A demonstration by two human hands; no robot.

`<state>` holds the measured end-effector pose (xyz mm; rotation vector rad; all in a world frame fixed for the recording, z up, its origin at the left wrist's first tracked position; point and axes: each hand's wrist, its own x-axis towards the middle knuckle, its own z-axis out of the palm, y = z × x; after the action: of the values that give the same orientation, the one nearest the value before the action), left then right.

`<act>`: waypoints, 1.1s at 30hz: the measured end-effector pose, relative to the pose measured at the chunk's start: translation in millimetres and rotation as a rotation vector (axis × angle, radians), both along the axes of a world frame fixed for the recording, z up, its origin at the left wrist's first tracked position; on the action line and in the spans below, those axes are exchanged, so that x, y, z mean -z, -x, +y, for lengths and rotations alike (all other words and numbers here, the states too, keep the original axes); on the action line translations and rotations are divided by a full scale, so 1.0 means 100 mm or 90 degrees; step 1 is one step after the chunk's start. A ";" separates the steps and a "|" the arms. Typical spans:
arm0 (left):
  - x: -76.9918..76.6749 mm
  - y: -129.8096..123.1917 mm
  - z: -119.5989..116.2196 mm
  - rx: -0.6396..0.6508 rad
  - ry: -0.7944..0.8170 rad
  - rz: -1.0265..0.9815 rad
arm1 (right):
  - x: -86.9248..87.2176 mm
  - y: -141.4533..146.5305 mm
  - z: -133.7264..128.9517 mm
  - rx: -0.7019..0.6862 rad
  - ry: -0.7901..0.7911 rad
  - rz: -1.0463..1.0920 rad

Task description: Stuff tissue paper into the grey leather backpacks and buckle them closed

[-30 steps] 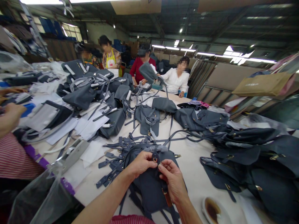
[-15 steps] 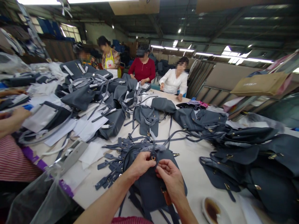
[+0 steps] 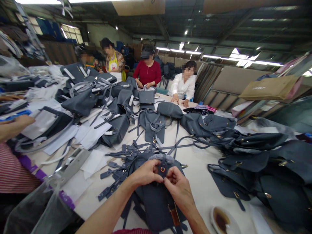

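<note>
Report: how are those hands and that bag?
Left hand, right hand: close together by buckle, grip unclear. Dark bag: lying beneath them. Loose straps: crowding bag's left side.

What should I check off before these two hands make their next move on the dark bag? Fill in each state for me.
1. Both hands at the bag: ok. The left hand and right hand are over the dark bag, fingertips close together.
2. Buckle in sight: ok. The gold-coloured buckle shows just above the fingertips.
3. Firm grip: cannot tell. The fingers hide what is pinched.
4. Space left of the bag: not ok. Loose straps crowd that side.
5. White dish of brown liquid apart from the bag: ok, though it stands near the right forearm.
</note>
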<state>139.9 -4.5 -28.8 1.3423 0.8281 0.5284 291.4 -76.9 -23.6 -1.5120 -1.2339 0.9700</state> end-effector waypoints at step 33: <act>-0.04 -0.21 -0.19 -0.154 -1.102 0.174 | 0.12 0.00 -0.04 0.058 -0.239 -0.298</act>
<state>160.7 -24.0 -24.9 2.9328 0.6658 1.4291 291.3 -80.6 -36.0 -1.5154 -1.5557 0.2985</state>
